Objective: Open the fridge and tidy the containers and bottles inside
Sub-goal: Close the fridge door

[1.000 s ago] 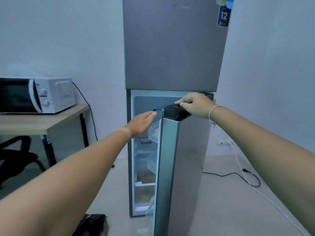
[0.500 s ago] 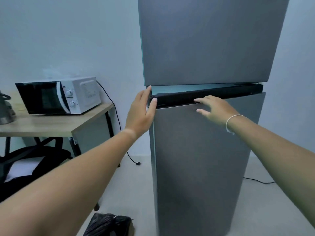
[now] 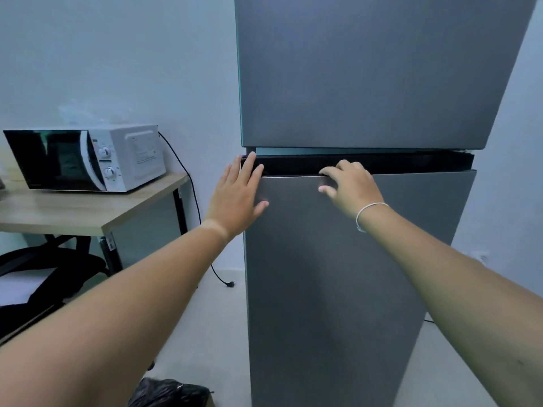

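Against the tall grey two-door fridge (image 3: 352, 259), lower door closed, both arms reach out: left hand (image 3: 235, 195) flat, fingers spread, at its left edge; right hand (image 3: 349, 186) loose, fingertips on the black top strip (image 3: 411, 164), grasping nothing.

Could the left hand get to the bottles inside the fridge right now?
Probably not. The lower fridge door looks shut, so nothing inside shows or can be reached. The left hand lies flat on its left edge; the right hand rests near the door's top.
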